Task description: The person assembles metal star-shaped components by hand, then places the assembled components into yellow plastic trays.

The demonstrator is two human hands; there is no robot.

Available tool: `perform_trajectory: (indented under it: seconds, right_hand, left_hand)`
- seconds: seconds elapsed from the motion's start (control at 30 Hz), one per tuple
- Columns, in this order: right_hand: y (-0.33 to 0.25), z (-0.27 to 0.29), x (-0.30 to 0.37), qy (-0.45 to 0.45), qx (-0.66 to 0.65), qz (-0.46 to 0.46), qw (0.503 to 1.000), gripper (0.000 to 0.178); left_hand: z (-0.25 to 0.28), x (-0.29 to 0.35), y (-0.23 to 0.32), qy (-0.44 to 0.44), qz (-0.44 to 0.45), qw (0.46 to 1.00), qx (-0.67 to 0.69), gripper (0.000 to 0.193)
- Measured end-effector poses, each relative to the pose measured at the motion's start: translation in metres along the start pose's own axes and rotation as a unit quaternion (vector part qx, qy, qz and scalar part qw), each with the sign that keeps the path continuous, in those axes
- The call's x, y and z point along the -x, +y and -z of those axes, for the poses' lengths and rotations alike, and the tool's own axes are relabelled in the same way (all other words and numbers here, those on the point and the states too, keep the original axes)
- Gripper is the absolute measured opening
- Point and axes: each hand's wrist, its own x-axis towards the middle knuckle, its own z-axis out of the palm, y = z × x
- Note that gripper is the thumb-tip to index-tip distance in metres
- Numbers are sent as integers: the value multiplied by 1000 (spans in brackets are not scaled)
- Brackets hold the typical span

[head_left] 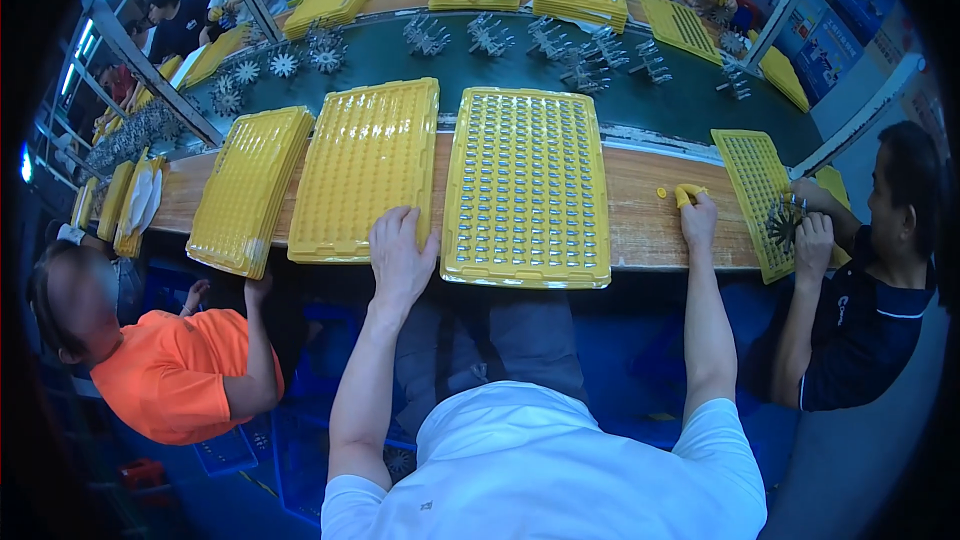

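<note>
My left hand (pixel 402 252) lies on the near right corner of a yellow moulded tray (pixel 365 165), its fingers stretched over the surface and the thumb apart. Rows of raised cups fill that tray, and I see no metal parts on it. Right of it, another yellow tray (pixel 527 276) holds many small metal pins standing in rows. On the wooden bench, my right hand (pixel 698 223) has its fingers curled, with yellow coverings at the tips. Whatever it may hold is hidden. Beside those fingertips sits a small round yellow piece (pixel 661 193).
A stack of yellow trays (pixel 250 190) stands to my left. Behind the bench (pixel 640 165), a green conveyor (pixel 385 65) carries spiky metal parts (pixel 490 35). Co-workers sit close on both sides: an orange shirt (pixel 185 370) left, a dark shirt (pixel 860 330) right with a spiky part in hand.
</note>
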Motion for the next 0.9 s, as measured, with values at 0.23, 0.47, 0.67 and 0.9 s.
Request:
perform_trajectory:
  seconds: [0.23, 0.47, 0.67, 0.9]
  right_hand:
    - [7, 4, 2, 2, 24, 6, 1000, 18]
    - [1, -2, 2, -14, 15, 1, 1000, 19]
    - [4, -1, 2, 10, -8, -25, 1000, 19]
    - [1, 1, 2, 127, -94, -35, 987, 19]
  left_hand:
    - [-2, 17, -13, 26, -31, 999, -28, 49]
    - [12, 29, -39, 100, -21, 994, -25, 40]
    - [34, 15, -31, 109, 16, 992, 65, 35]
    - [41, 16, -34, 108, 28, 989, 96, 33]
